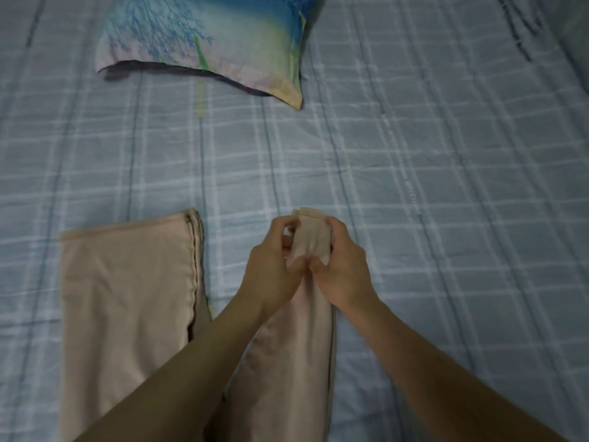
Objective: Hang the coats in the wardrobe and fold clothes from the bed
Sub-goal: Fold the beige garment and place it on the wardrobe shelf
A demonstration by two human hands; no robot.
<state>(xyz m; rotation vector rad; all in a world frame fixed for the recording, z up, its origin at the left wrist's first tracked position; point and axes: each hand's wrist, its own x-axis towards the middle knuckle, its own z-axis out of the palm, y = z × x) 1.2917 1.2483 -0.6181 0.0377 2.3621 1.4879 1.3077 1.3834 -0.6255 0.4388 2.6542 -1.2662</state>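
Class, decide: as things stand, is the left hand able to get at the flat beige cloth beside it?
Probably yes, once freed. The left hand grips the narrow beige garment together with the right hand, but the flat beige cloth lies uncovered close beside it, with nothing between them.

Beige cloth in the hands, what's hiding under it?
Only the blue checked bedsheet shows around the beige cloth. Anything directly beneath is covered. The left hand and right hand grip its far end, covering part of it.
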